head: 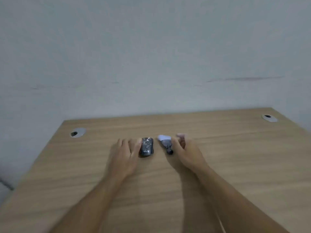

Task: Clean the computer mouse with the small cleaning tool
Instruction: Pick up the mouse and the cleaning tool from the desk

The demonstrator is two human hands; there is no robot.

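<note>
A black computer mouse [146, 147] speckled with pale dirt lies on the wooden desk [168, 182], near its middle. My left hand [123, 155] rests flat beside it, thumb and fingers touching the mouse's left side. To the right lies the small cleaning tool [165, 142], with a white-blue head and a dark handle. My right hand [186, 150] is right next to it, fingers curled, with the thumb touching the dark handle end. The picture is blurred, so whether the tool is gripped cannot be made out.
Two round cable grommets sit in the desk, one at the back left [77, 132] and one at the back right [269, 118]. A pale grey wall [151, 56] stands behind the desk. The desk's left edge runs diagonally toward me.
</note>
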